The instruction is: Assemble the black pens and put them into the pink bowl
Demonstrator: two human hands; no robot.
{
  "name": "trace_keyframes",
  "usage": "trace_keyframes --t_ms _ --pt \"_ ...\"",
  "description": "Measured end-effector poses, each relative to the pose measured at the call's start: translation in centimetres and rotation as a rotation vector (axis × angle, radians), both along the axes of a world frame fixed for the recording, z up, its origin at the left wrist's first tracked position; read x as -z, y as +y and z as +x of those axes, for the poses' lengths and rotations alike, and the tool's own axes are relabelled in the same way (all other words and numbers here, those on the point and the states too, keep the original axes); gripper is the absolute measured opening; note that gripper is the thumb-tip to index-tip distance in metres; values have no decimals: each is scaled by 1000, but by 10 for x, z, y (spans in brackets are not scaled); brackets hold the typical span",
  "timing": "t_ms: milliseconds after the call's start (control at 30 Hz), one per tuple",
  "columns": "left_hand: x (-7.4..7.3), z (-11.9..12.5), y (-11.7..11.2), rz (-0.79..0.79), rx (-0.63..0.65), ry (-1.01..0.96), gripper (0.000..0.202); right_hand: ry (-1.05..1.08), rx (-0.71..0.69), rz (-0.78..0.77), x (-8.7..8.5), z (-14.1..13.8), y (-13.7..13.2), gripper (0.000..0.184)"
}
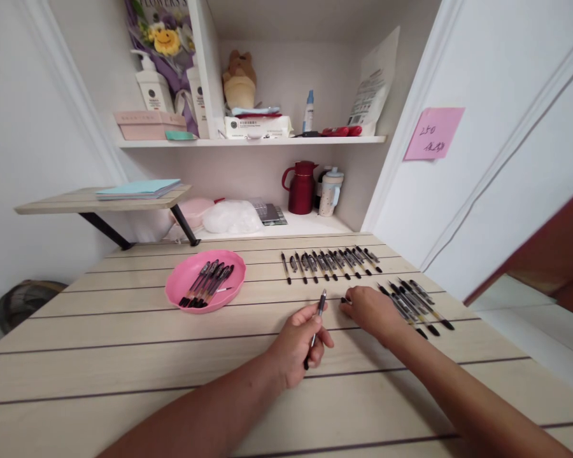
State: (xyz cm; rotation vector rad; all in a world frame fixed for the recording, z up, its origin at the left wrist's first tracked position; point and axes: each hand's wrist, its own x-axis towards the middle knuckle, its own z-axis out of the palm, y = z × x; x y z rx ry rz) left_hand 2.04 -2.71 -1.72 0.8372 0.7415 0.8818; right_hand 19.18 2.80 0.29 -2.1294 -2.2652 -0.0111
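Note:
A slim pen (pixel 314 337) lies across my left hand (pixel 306 340), held between thumb and fingers, with its pointed end up and its black end down. My right hand (pixel 368 310) is close to the tabletop, its fingertips pinched on a small black-ended piece (pixel 344 301); most of it is hidden, so its kind is unclear. Just beyond both hands, a row of pens (pixel 332 266) with short dark pieces between them lies on the table. A second group of pens (pixel 417 305) lies right of my right hand, partly behind the forearm.
A pink scalloped dish (pixel 172 280) holding several capped pens (pixel 207 283) stands left on the slatted wooden table (pixel 138 381). Behind it, a small raised shelf (pixel 67 202) carries papers. A red jug (pixel 302 187) and a pale tumbler (pixel 331 192) stand in the back cabinet.

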Motion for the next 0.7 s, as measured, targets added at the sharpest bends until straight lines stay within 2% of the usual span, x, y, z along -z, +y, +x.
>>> trace_keyframes --t_ms 100,200,267,367,433,600,700 --pt "0 0 0 -6 -2 5 50 54 39 48 -10 9 -1 24" --pt "0 0 0 -4 6 12 50 253 90 137 -17 13 -5 26" --pt "0 0 0 8 18 10 49 527 89 116 -18 7 -11 26" --pt "1 0 0 31 30 1 45 1036 53 -41 -12 -13 -22 31" --pt "2 1 0 36 26 6 41 1253 59 -85 -7 -27 -27 34" --pt "3 3 -2 32 -12 47 40 1439 142 68 1 -44 -28 35" --pt "3 3 -1 24 -17 24 39 1571 174 40 2 -46 -29 32"
